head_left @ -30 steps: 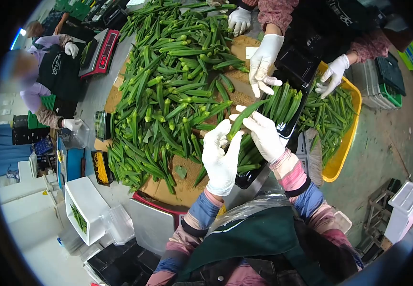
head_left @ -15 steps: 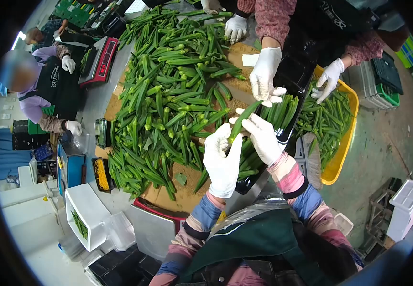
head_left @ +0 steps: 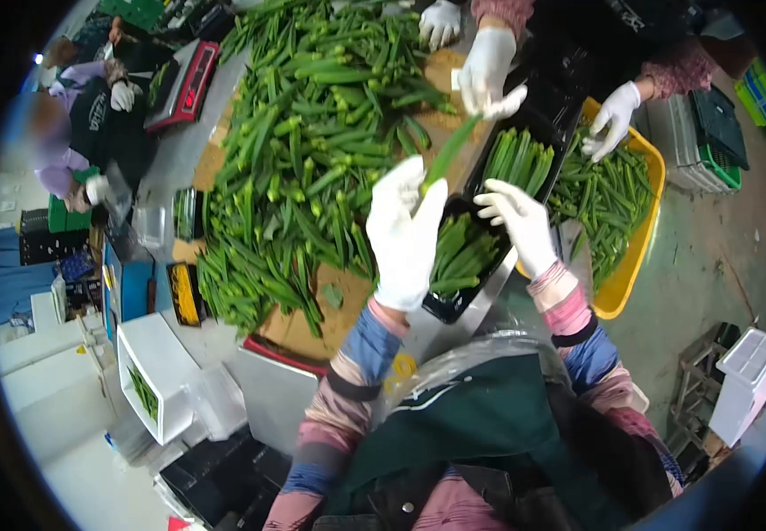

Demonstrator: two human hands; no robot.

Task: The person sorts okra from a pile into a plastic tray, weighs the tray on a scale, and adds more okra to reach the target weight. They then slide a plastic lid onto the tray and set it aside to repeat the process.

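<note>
My left hand (head_left: pixel 400 239), in a white glove, pinches the lower end of a single okra pod (head_left: pixel 454 149) between thumb and fingers. The pod slants up to the right, and its tip comes close to a co-worker's gloved hand (head_left: pixel 487 75). My right hand (head_left: pixel 523 228), also gloved, is above the right edge of a black tray (head_left: pixel 440 310) holding okra pods, with its fingers apart and nothing in them. Just beyond, a second black tray (head_left: pixel 561 146) holds okra in a neat row.
Loose okra (head_left: pixel 312 159) is heaped on cardboard to the left. A yellow basket (head_left: pixel 655 190) of okra stands at the right. Scales (head_left: pixel 290 403), a white foam box (head_left: pixel 170 354) and another person (head_left: pixel 73 133) are along the left side.
My right hand has let go of the okra pod and moved right, over the tray. The left hand keeps the pod, slightly higher. The co-worker's hand has moved up.
</note>
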